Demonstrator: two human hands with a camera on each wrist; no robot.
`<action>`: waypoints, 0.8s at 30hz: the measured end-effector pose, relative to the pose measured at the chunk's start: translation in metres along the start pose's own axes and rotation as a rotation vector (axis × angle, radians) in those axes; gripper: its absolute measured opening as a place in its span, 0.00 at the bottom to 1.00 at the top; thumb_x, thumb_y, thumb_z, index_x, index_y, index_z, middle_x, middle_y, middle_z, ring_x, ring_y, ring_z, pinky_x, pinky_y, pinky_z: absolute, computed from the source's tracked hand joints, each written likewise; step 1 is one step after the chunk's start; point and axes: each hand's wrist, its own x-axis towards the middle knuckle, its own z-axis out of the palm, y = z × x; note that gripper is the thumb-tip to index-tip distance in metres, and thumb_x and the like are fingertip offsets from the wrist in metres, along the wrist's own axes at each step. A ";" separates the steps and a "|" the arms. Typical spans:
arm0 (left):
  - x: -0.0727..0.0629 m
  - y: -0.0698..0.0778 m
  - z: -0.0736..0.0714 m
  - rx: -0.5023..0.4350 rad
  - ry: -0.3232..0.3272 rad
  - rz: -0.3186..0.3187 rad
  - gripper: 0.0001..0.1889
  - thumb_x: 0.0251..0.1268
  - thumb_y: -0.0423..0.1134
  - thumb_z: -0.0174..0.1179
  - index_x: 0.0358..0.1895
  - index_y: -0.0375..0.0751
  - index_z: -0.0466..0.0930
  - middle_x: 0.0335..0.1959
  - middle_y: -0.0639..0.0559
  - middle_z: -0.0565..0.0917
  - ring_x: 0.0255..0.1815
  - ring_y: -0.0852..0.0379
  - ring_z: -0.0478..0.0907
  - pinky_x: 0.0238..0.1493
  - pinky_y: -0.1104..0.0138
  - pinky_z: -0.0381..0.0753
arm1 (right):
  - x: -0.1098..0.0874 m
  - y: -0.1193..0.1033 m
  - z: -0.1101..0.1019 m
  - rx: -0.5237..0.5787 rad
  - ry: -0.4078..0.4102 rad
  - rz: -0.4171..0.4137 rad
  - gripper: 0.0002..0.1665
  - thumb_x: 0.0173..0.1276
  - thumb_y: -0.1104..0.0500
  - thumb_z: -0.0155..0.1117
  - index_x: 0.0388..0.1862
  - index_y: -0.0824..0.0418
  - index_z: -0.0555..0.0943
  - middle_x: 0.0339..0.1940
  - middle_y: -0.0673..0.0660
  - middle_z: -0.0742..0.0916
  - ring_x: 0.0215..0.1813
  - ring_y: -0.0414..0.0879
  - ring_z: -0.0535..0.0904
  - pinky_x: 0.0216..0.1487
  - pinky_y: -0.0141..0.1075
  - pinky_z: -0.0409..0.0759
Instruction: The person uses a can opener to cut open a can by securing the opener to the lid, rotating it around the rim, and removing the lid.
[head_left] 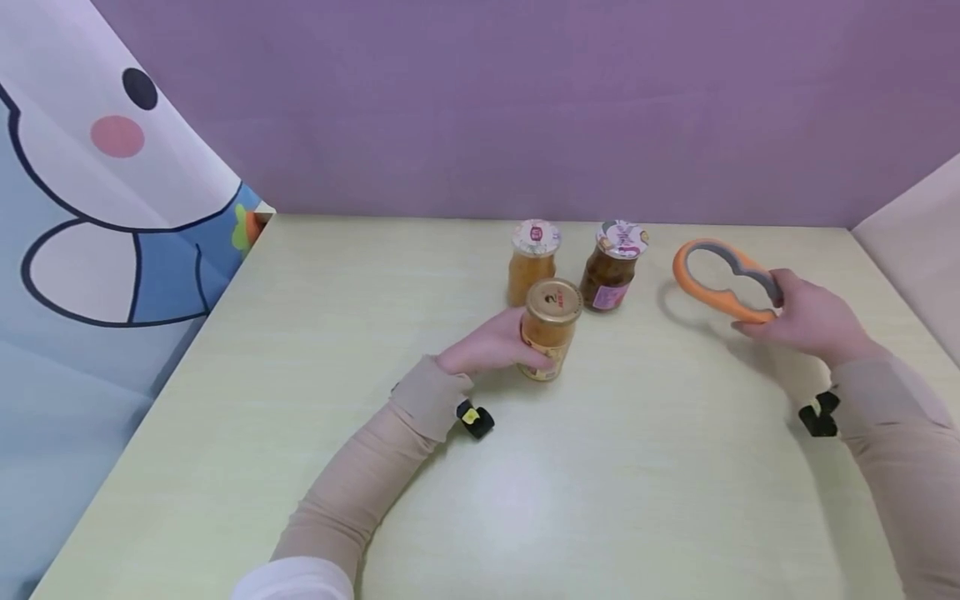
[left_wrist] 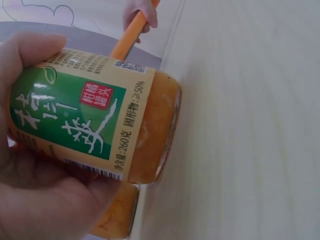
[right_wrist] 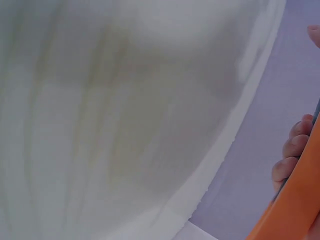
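A: What are the left hand's (head_left: 491,342) fingers doing?

B: They're gripping the gold-lidded jar (head_left: 552,329) around its side. Its lid is facing up, and a green and cream label (left_wrist: 70,110) is showing in the left wrist view. I'm not managing to tell whether its base is touching the bench (head_left: 637,475).

A: And the right hand (head_left: 813,321)?

B: It's working well to the right of that jar. Its fingers are grasping one end of an orange and grey looped tool (head_left: 705,293), which is hanging above the bench, its closed curve pointing left, towards the jar.

A: What else is standing about?

B: A white-lidded amber jar (head_left: 529,277) is standing just behind the gold-lidded jar, slightly to its left. A dark jar (head_left: 606,279) with a patterned lid is standing behind it to the right, nearer than the tool. Further behind it, a purple backdrop (head_left: 510,108) is rising.
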 end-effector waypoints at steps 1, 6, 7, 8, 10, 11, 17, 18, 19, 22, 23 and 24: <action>0.000 0.000 0.000 -0.005 -0.001 0.001 0.34 0.47 0.28 0.67 0.62 0.43 0.67 0.58 0.50 0.77 0.58 0.54 0.73 0.62 0.60 0.70 | 0.000 -0.001 -0.001 0.006 0.017 -0.001 0.36 0.49 0.44 0.74 0.39 0.67 0.66 0.25 0.58 0.73 0.26 0.50 0.68 0.25 0.37 0.62; 0.000 0.001 0.000 0.000 0.006 -0.004 0.34 0.47 0.28 0.68 0.61 0.43 0.68 0.57 0.51 0.77 0.58 0.54 0.73 0.62 0.60 0.70 | -0.004 -0.005 -0.004 0.054 0.065 0.005 0.35 0.49 0.45 0.75 0.41 0.67 0.67 0.25 0.58 0.73 0.26 0.49 0.67 0.25 0.37 0.61; 0.000 0.001 0.000 0.002 0.008 -0.005 0.34 0.46 0.28 0.68 0.61 0.43 0.68 0.57 0.51 0.77 0.57 0.55 0.73 0.62 0.61 0.70 | -0.005 -0.005 -0.004 0.069 0.071 0.010 0.36 0.49 0.45 0.75 0.42 0.67 0.67 0.26 0.58 0.73 0.27 0.49 0.67 0.25 0.37 0.61; 0.000 0.001 0.000 0.005 0.008 -0.007 0.34 0.46 0.28 0.68 0.61 0.43 0.68 0.57 0.51 0.77 0.57 0.55 0.74 0.62 0.61 0.70 | -0.006 -0.006 -0.005 0.087 0.079 0.015 0.36 0.50 0.45 0.75 0.43 0.67 0.67 0.26 0.58 0.72 0.26 0.48 0.66 0.25 0.36 0.61; 0.000 0.000 0.001 0.004 0.005 -0.008 0.34 0.46 0.28 0.68 0.61 0.43 0.68 0.57 0.51 0.77 0.57 0.55 0.74 0.61 0.61 0.71 | -0.008 -0.009 -0.008 0.119 0.103 0.016 0.35 0.50 0.46 0.75 0.44 0.66 0.68 0.27 0.58 0.72 0.26 0.47 0.65 0.25 0.36 0.60; 0.000 0.000 0.001 0.002 0.005 -0.008 0.34 0.46 0.27 0.68 0.61 0.43 0.68 0.57 0.51 0.77 0.57 0.55 0.74 0.61 0.61 0.71 | -0.008 -0.010 -0.009 0.135 0.120 0.012 0.35 0.49 0.47 0.76 0.44 0.65 0.68 0.26 0.58 0.71 0.25 0.45 0.65 0.25 0.35 0.59; 0.000 -0.001 0.002 0.003 0.007 -0.005 0.34 0.46 0.28 0.68 0.61 0.43 0.68 0.57 0.51 0.77 0.57 0.55 0.74 0.62 0.61 0.70 | -0.010 -0.029 -0.015 0.205 0.214 -0.038 0.33 0.46 0.50 0.78 0.45 0.61 0.71 0.26 0.56 0.70 0.26 0.40 0.62 0.25 0.32 0.57; 0.000 -0.001 0.002 0.002 0.005 -0.004 0.34 0.46 0.28 0.68 0.61 0.43 0.68 0.57 0.51 0.77 0.57 0.55 0.74 0.62 0.61 0.70 | -0.010 -0.033 -0.016 0.212 0.229 -0.047 0.33 0.45 0.51 0.79 0.44 0.60 0.71 0.26 0.56 0.70 0.27 0.39 0.62 0.26 0.31 0.57; 0.000 -0.001 0.001 0.001 0.004 -0.004 0.34 0.46 0.28 0.68 0.62 0.43 0.68 0.57 0.51 0.77 0.58 0.55 0.74 0.62 0.61 0.70 | -0.010 -0.038 -0.016 0.219 0.248 -0.060 0.33 0.44 0.51 0.79 0.44 0.59 0.71 0.26 0.56 0.71 0.27 0.38 0.62 0.27 0.30 0.57; 0.001 -0.001 0.001 -0.013 -0.001 -0.001 0.35 0.46 0.27 0.67 0.62 0.43 0.68 0.57 0.51 0.77 0.58 0.54 0.73 0.63 0.60 0.70 | -0.010 -0.052 -0.017 0.237 0.310 -0.126 0.33 0.40 0.56 0.81 0.44 0.59 0.73 0.25 0.54 0.71 0.28 0.35 0.62 0.28 0.28 0.58; 0.001 -0.001 0.001 -0.017 -0.002 0.001 0.35 0.46 0.27 0.67 0.62 0.42 0.68 0.57 0.50 0.77 0.58 0.54 0.73 0.63 0.60 0.70 | -0.010 -0.057 -0.017 0.239 0.328 -0.152 0.34 0.38 0.57 0.81 0.44 0.60 0.73 0.25 0.53 0.72 0.28 0.34 0.62 0.28 0.27 0.58; 0.001 -0.001 0.001 -0.017 -0.003 0.001 0.35 0.46 0.27 0.67 0.62 0.42 0.68 0.57 0.50 0.77 0.58 0.54 0.74 0.63 0.60 0.69 | -0.010 -0.062 -0.018 0.237 0.344 -0.181 0.34 0.37 0.59 0.81 0.43 0.61 0.73 0.25 0.53 0.72 0.28 0.33 0.62 0.28 0.26 0.59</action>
